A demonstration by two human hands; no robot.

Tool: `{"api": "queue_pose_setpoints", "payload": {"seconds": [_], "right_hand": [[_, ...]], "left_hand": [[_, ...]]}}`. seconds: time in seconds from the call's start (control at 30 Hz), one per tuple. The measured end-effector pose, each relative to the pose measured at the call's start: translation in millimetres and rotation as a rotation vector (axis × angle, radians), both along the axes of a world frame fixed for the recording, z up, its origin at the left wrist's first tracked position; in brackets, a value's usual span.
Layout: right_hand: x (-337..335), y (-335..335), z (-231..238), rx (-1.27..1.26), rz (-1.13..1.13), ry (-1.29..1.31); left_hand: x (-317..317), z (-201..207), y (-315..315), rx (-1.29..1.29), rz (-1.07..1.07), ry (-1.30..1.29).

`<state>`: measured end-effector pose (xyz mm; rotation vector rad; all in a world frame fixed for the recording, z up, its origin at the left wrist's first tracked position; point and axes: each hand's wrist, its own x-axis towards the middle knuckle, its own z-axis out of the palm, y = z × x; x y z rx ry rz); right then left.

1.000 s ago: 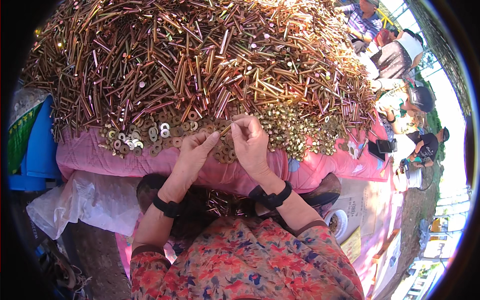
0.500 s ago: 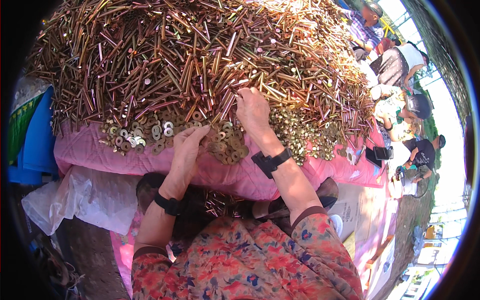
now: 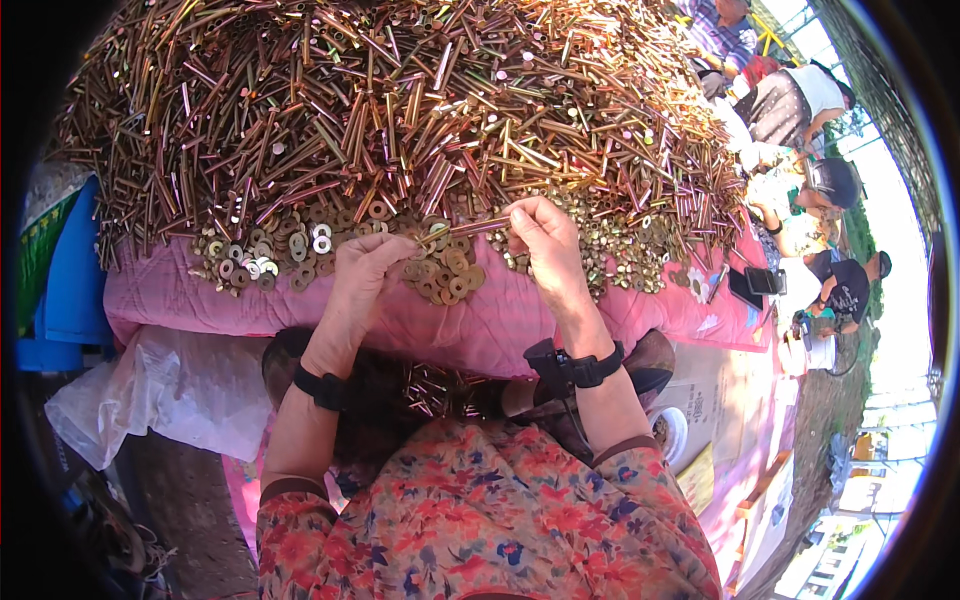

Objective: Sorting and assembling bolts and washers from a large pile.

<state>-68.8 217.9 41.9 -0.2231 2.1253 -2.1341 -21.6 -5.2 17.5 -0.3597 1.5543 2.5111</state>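
Observation:
Between my hands a long, thin anchor bolt (image 3: 480,227) lies almost level, pinkish-bronze on its thicker right part and yellowish at its thinner left end. My right hand (image 3: 550,245) pinches the right end with thumb and fingers. My left hand (image 3: 368,268) has its fingertips closed at the left end; whether they also hold a small part is hidden. Just below the bolt is a heap of brass-coloured washers (image 3: 452,274). Small nuts (image 3: 625,262) are spread to the right of my right hand. Beyond both hands rises a large pile of similar metal bolts and sleeves (image 3: 330,120).
A pink quilted cloth (image 3: 420,335) covers the work surface. A phone-like black device (image 3: 762,281) lies at its right edge. Clear plastic sheeting (image 3: 185,385) hangs at left beside a blue container (image 3: 78,275). A white tub (image 3: 670,435) stands low right. Several people (image 3: 800,110) sit at far right.
My right hand has come away from the pile, rightward and nearer, and the bolt now spans both hands. My left hand has risen slightly to the bolt's left end.

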Motion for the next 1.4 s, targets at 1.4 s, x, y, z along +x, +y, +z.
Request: {"api": "queue_pose_setpoints", "payload": {"seconds": [1.4], "right_hand": [[4, -27, -23, -0.028, 0.098, -0.191]], "left_hand": [[1, -1, 6, 0.021, 0.073, -0.037]]}}
